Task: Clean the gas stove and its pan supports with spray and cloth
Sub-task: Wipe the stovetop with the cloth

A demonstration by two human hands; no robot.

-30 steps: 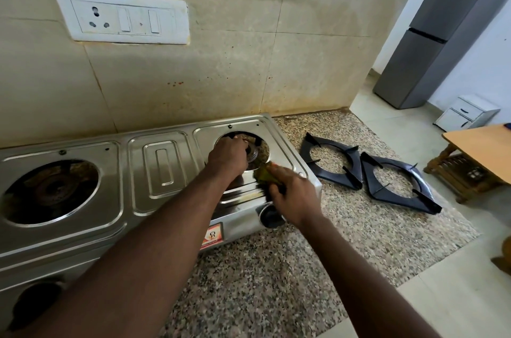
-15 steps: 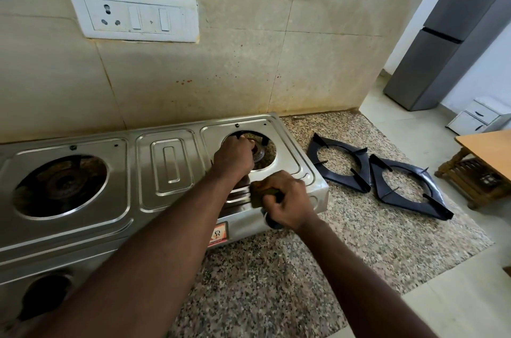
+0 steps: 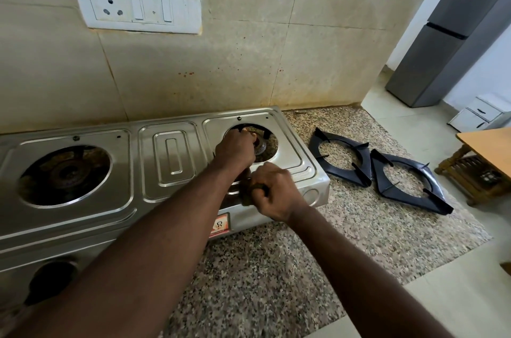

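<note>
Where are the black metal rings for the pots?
In the head view, the two black pan supports lie side by side on the granite counter, just right of the stove.

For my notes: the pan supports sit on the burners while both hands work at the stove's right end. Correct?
No. In the head view the pan supports lie on the counter beside the stove; both hands work at its right end.

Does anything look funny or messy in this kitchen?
Yes. The two black pan supports lie off the stove, side by side on the counter to its right, so both burner holes sit bare. Small reddish spots speckle the wall tiles above the stove, like splashes.
</note>
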